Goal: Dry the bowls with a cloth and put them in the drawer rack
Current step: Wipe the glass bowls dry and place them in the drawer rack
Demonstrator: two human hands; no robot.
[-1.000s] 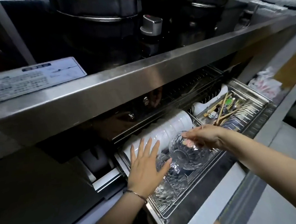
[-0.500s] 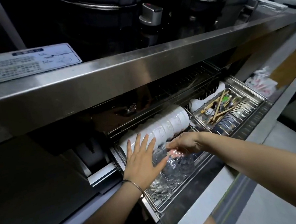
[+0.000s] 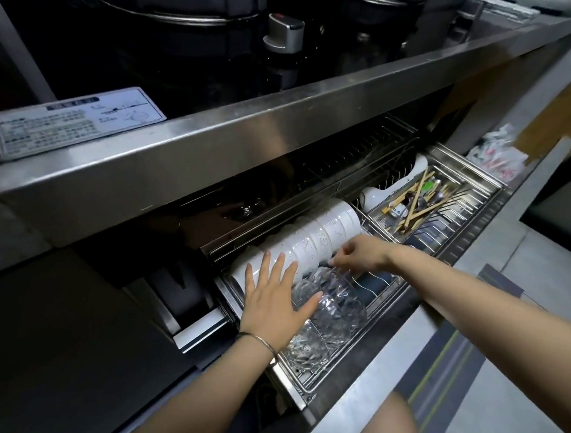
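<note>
The drawer rack (image 3: 324,378) is pulled out below the steel counter. Its front row holds several clear cut-glass bowls (image 3: 306,346) standing on edge. The rightmost glass bowl (image 3: 340,301) stands in the wires, and my right hand (image 3: 359,254) pinches its upper rim with the fingertips. My left hand (image 3: 275,299) lies flat with spread fingers, the palm and thumb on the glass bowls and the fingertips over the white bowls (image 3: 324,234) in the back row. No cloth is in view.
A cutlery tray (image 3: 419,206) with chopsticks and spoons fills the rack's right end. Empty wire slots (image 3: 377,282) lie right of the glass bowls. The steel counter edge (image 3: 273,127) overhangs the drawer, with a stove knob (image 3: 286,34) above. Plastic packets (image 3: 496,159) lie at far right.
My right hand has brought the glass bowl down and leftwards from above the rack into the front row, against the other glass bowls. My left hand has stayed flat on the row.
</note>
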